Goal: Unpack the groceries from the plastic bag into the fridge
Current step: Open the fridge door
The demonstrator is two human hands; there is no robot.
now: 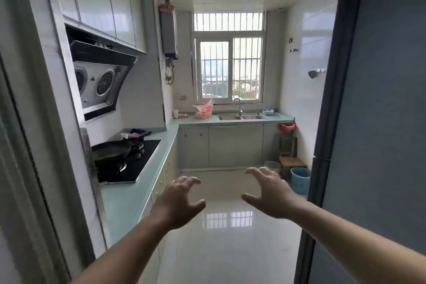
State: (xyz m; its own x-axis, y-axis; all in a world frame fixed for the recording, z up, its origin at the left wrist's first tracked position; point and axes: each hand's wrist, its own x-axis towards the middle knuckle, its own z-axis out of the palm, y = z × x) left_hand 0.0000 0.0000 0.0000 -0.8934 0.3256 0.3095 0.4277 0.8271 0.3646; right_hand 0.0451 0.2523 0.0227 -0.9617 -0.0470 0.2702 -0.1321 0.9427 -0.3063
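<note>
Our left hand [178,203] and right hand [272,193] spread wide, holding nothing; we see the red-and-white plastic bag [204,110] on the far pale-green counter [198,122], the tall grey fridge [378,122] shut beside us.

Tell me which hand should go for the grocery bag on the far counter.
Left, probably. The plastic bag sits left of the sink, more in line with the left hand; the right hand is nearer the fridge.

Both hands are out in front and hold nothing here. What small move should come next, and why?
Probably walk forward toward the plastic bag. It sits on the far counter left of the sink, well beyond the empty left hand and right hand. The fridge at the right looks shut, so nothing can go in yet.
</note>
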